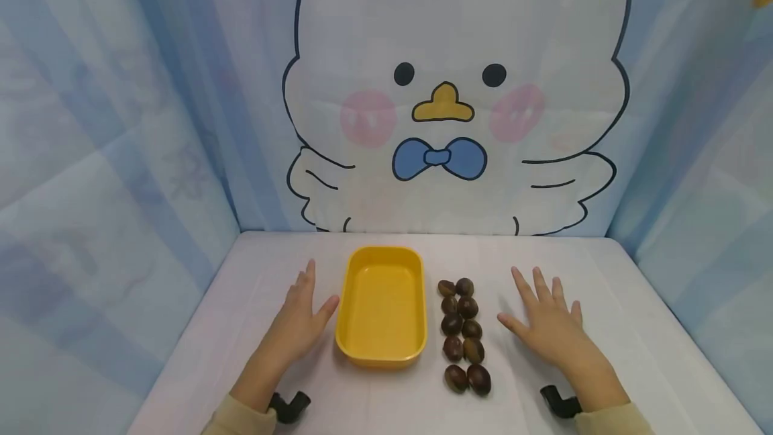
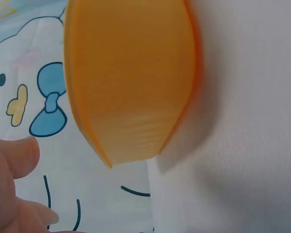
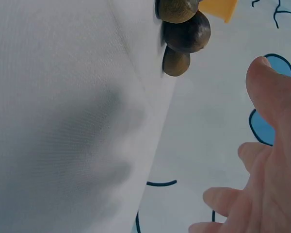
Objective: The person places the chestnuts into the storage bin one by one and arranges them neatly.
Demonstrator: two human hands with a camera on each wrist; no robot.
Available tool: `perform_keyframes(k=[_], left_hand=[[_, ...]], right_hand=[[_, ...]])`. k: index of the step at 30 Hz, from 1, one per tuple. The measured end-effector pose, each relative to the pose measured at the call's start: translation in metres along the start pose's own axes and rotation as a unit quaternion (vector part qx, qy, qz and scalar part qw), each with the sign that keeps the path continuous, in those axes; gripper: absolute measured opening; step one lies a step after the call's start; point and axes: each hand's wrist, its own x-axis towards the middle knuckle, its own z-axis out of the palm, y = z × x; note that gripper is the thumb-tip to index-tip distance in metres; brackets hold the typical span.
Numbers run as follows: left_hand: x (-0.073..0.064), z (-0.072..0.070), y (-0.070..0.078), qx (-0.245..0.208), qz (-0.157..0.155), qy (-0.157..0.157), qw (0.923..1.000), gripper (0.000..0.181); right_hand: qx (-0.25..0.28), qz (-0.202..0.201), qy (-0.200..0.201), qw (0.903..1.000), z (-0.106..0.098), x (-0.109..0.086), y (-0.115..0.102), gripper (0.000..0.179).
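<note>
Chestnuts point(image 1: 472, 329) right of yellow tray point(image 1: 383, 307): prob. hard, light, slippery; pinch by sides. L hand point(image 1: 300, 322) just left, R hand point(image 1: 548, 325) farther right; both spread, holding nothing.

Beige sleeves point(image 1: 612, 419), black wrist fittings point(image 1: 291, 409) — elbow-shaped

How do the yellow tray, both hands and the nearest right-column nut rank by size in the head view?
1. Yellow tray
2. Left hand and right hand: too alike to rank
3. Nearest right-column nut
</note>
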Motion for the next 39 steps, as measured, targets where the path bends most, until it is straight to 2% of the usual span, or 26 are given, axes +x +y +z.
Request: perform_keyframes(k=[5, 8, 12, 17, 21, 28, 33, 39], left_hand=[[0.0, -0.004, 0.005, -0.066, -0.015, 0.001, 0.9977, 0.098], [0.0, -0.008, 0.006, -0.109, -0.018, 0.007, 0.9938, 0.093], [-0.001, -0.011, 0.005, -0.183, -0.023, 0.008, 0.9827, 0.072], [-0.001, -0.012, 0.004, -0.259, -0.036, -0.009, 0.9651, 0.048], [-0.001, -0.01, 0.003, -0.283, -0.047, -0.021, 0.9576, 0.041], [0.003, -0.004, 0.003, -0.31, -0.066, -0.044, 0.9475, 0.032], [0.004, 0.0, 0.001, -0.326, -0.071, -0.053, 0.9411, 0.031], [0.003, 0.003, 0.0, -0.339, -0.067, -0.071, 0.9356, 0.031]], right_hand=[[0.008, -0.025, 0.014, 0.9996, -0.001, 0.004, 0.0, 0.1], [0.034, -0.042, 0.029, 0.9981, -0.001, 0.007, 0.0, 0.097], [0.084, -0.056, 0.046, 0.9938, -0.002, 0.01, 0.0, 0.095], [0.142, -0.045, 0.056, 0.9872, -0.004, 0.016, -0.001, 0.09], [0.181, -0.025, 0.048, 0.9821, -0.003, 0.023, -0.001, 0.086], [0.242, 0.027, -0.002, 0.9698, 0.002, 0.037, -0.002, 0.074], [0.284, 0.02, -0.025, 0.9583, 0.008, 0.05, -0.002, 0.074], [0.307, 0.004, -0.041, 0.9509, 0.013, 0.065, -0.003, 0.075]])
